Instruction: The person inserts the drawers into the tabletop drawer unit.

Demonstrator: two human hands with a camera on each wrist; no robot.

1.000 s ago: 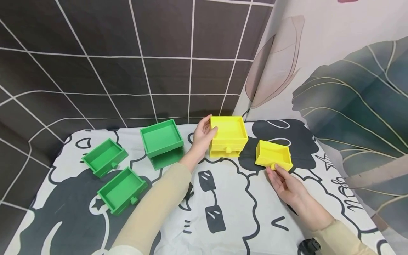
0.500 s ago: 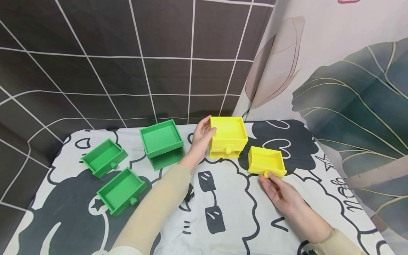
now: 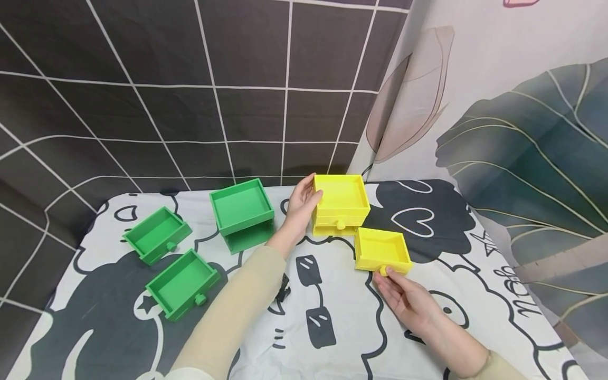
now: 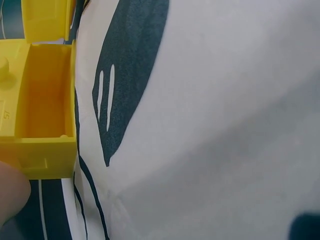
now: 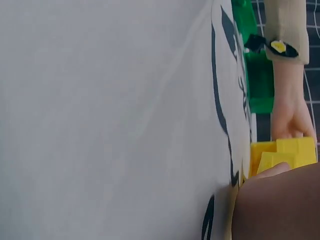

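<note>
1. Head view, change: over the last second the loose, open-topped rectangular yellow plastic drawer (image 3: 381, 247) has come left and nearer, now just off the near right corner of the boxy yellow plastic cabinet (image 3: 341, 194). The left hand (image 3: 299, 208) and the cabinet look unmoved.
2. Head view, counts: one yellow cabinet, with one fitted yellow drawer (image 3: 340, 224) above an open slot; one loose yellow drawer; one green plastic cabinet (image 3: 241, 207); two loose green plastic drawers farther left — a far green drawer (image 3: 154, 232) and a near green drawer (image 3: 180, 279).
3. Head view, hands: the right hand (image 3: 410, 303), from the near right, pinches the loose drawer's knob. The left grips the cabinet's left side, thumb at its rim.
4. Left wrist view: the cabinet's open slot shows; of the left hand only a sliver — its grip cannot be told here.
5. Right wrist view: the loose drawer shows before the cabinet, partly behind the right hand.
</note>
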